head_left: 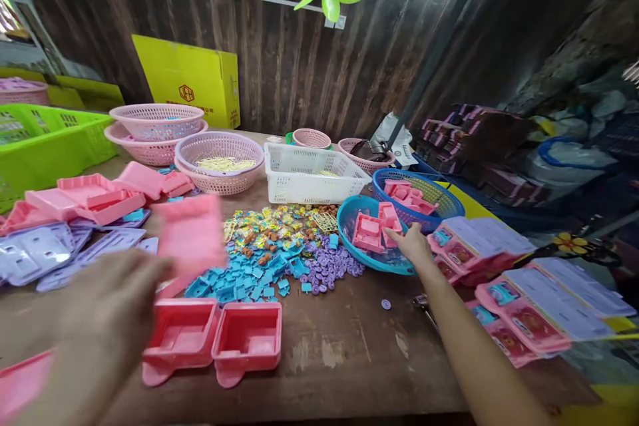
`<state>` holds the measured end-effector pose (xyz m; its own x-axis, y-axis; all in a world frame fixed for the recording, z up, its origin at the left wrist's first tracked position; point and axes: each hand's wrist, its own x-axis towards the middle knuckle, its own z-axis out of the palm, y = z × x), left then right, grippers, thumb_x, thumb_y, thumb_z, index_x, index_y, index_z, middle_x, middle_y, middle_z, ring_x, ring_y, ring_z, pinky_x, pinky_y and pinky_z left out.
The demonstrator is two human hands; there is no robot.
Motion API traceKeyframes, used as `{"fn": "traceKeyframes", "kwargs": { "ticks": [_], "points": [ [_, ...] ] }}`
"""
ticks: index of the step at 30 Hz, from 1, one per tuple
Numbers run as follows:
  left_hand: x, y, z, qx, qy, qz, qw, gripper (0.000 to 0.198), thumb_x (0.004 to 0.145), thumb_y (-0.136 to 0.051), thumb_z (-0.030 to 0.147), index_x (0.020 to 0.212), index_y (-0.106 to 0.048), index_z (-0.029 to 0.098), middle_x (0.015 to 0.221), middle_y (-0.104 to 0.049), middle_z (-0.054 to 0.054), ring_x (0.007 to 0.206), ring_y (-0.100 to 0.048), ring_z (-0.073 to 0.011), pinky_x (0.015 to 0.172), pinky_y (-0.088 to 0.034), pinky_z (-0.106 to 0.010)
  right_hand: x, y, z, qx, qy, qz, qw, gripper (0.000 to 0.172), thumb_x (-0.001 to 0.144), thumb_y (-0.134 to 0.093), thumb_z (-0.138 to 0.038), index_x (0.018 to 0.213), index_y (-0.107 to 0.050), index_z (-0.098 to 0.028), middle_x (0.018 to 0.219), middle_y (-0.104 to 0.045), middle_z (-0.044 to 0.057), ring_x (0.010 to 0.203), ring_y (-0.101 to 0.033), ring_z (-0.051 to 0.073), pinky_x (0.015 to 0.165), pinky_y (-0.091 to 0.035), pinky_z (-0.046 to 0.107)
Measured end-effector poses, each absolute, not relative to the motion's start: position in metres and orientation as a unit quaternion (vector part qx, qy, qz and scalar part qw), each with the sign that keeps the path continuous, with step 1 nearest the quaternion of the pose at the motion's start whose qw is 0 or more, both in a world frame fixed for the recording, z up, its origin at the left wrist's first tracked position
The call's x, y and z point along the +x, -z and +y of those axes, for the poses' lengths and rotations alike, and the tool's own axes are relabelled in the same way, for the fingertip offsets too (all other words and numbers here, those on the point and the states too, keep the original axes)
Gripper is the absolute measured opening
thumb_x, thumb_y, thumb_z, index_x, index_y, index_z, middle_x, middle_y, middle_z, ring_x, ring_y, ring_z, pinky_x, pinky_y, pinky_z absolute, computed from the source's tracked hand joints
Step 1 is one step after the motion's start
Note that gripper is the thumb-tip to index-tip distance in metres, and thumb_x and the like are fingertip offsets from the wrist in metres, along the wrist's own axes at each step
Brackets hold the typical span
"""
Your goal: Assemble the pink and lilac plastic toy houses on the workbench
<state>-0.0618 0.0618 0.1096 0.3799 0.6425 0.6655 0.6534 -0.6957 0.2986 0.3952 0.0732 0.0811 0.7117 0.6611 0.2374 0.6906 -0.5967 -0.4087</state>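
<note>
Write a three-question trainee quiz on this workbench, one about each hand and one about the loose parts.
1. True or false: the right hand reaches into the light blue basket of pink parts.
2. What does the left hand hold up?
A. a blurred pink tray
B. a purple disc
C. a white crate
3. Fill in: the two pink trays at the table's near edge lie ____ the pile of small blue pieces.

Key
1. True
2. A
3. in front of, on the wearer's side
</note>
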Motion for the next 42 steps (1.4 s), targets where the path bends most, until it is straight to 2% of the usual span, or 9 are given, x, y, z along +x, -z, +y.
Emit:
{"fn": "traceKeyframes", "kwargs": {
  "ticks": [4, 10, 15, 21, 24, 27, 35, 39, 42],
  "points": [
    [0.024, -0.107, 0.011, -0.915, 0.326, -0.215, 0.096, 0.018, 0.083, -0.042, 0.012, 0.089, -0.056, 0.022, 0.079, -0.056, -0.005, 0.082, -0.051, -0.0217, 0.076, -0.041, -0.038, 0.393, -0.084, 0.074, -0.881, 0.022, -0.39, 0.266, 0.028, 0.073, -0.056, -0.041, 0.079, -0.057, -0.014, 0.08, -0.066, 0.016, 0.078, -0.061, 0.029, 0.071, -0.044, 0.037],
    [0.112, -0.045, -0.011, -0.976, 0.17, -0.106, 0.08, 0.007, 0.084, -0.052, 0.022, 0.084, -0.056, 0.017, 0.083, -0.059, -0.006, 0.084, -0.053, -0.0215, 0.083, -0.04, -0.039, 0.358, -0.114, 0.006, -0.787, 0.095, -0.434, 0.428, 0.035, 0.077, -0.048, -0.051, 0.089, -0.053, -0.018, 0.088, -0.064, 0.009, 0.076, -0.059, 0.021, 0.071, -0.046, 0.033],
    [0.112, -0.023, -0.011, -0.977, 0.193, -0.081, 0.029, 0.011, 0.084, -0.051, 0.017, 0.094, -0.057, 0.015, 0.092, -0.059, -0.007, 0.096, -0.052, -0.0223, 0.092, -0.039, -0.039, 0.318, -0.09, -0.075, -0.753, -0.123, -0.515, 0.389, 0.032, 0.074, -0.054, -0.053, 0.075, -0.054, -0.021, 0.067, -0.063, 0.002, 0.06, -0.06, 0.019, 0.056, -0.047, 0.028],
    [0.126, 0.006, -0.017, -0.773, 0.446, -0.359, -0.274, 0.073, 0.076, -0.065, 0.035, 0.135, -0.024, 0.021, 0.131, -0.036, -0.015, 0.127, -0.033, -0.0297, 0.102, -0.034, -0.048, 0.31, -0.026, -0.109, -0.776, -0.186, -0.443, 0.41, 0.037, 0.074, -0.053, -0.057, 0.076, -0.054, -0.02, 0.07, -0.064, 0.004, 0.063, -0.062, 0.02, 0.058, -0.05, 0.03],
    [0.142, 0.014, -0.028, -0.664, 0.422, -0.411, -0.461, 0.076, 0.078, -0.061, 0.039, 0.138, -0.018, 0.022, 0.137, -0.032, -0.016, 0.128, -0.035, -0.029, 0.104, -0.032, -0.049, 0.307, -0.015, -0.11, -0.769, -0.163, -0.468, 0.403, 0.035, 0.075, -0.054, -0.055, 0.077, -0.055, -0.02, 0.07, -0.064, 0.004, 0.064, -0.061, 0.02, 0.06, -0.049, 0.03],
    [0.149, 0.009, -0.04, -0.614, 0.438, -0.377, -0.538, 0.071, 0.078, -0.06, 0.035, 0.138, -0.024, 0.023, 0.139, -0.036, -0.013, 0.127, -0.039, -0.0257, 0.105, -0.034, -0.042, 0.301, -0.012, -0.107, -0.76, -0.153, -0.481, 0.41, 0.034, 0.076, -0.053, -0.054, 0.076, -0.052, -0.02, 0.069, -0.064, 0.003, 0.063, -0.06, 0.019, 0.059, -0.048, 0.03],
    [0.134, -0.025, -0.011, -0.683, 0.286, -0.461, -0.489, 0.052, 0.07, -0.042, 0.004, 0.12, -0.05, 0.015, 0.118, -0.059, -0.011, 0.113, -0.053, -0.0231, 0.101, -0.038, -0.039, 0.283, -0.012, -0.096, -0.723, -0.136, -0.528, 0.424, 0.027, 0.079, -0.053, -0.047, 0.074, -0.05, -0.02, 0.066, -0.058, 0.001, 0.06, -0.055, 0.016, 0.059, -0.045, 0.027],
    [0.134, -0.044, 0.009, -0.735, 0.142, -0.544, -0.378, 0.072, 0.07, -0.041, 0.002, 0.14, -0.023, 0.01, 0.133, -0.037, -0.022, 0.117, -0.05, -0.0306, 0.099, -0.037, -0.046, 0.284, -0.009, -0.099, -0.728, -0.151, -0.513, 0.429, 0.03, 0.08, -0.052, -0.05, 0.077, -0.051, -0.02, 0.07, -0.059, 0.001, 0.063, -0.056, 0.016, 0.06, -0.045, 0.028],
    [0.139, -0.046, 0.011, -0.726, 0.09, -0.545, -0.408, 0.068, 0.082, -0.044, 0.023, 0.142, -0.016, 0.012, 0.138, -0.025, -0.024, 0.11, -0.054, -0.0354, 0.094, -0.039, -0.051, 0.286, -0.002, -0.104, -0.72, -0.192, -0.52, 0.418, 0.033, 0.08, -0.052, -0.053, 0.081, -0.051, -0.02, 0.073, -0.059, 0.002, 0.068, -0.057, 0.018, 0.064, -0.046, 0.029]
  ]
}}
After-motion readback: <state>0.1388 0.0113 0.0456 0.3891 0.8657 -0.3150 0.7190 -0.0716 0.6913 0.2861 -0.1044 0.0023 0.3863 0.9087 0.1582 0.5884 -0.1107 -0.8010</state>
